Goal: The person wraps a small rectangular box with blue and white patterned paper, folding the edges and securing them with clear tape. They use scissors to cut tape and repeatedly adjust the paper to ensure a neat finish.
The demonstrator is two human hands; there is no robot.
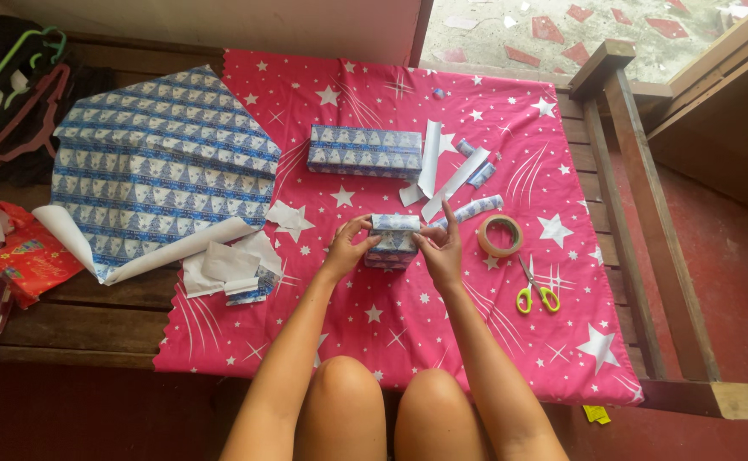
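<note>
A small box wrapped in blue patterned paper stands on the pink star-printed cloth. My left hand grips its left side, thumb on top. On the box's right end rests my right hand, its index finger lifted. A larger wrapped box lies farther back. A tape roll and yellow-handled scissors lie just right of my right hand.
A big sheet of blue wrapping paper spreads at the left, with paper scraps below it. White paper strips lie behind the small box. Clothes hangers and a red bag sit at far left. Wooden bench rails run along the right.
</note>
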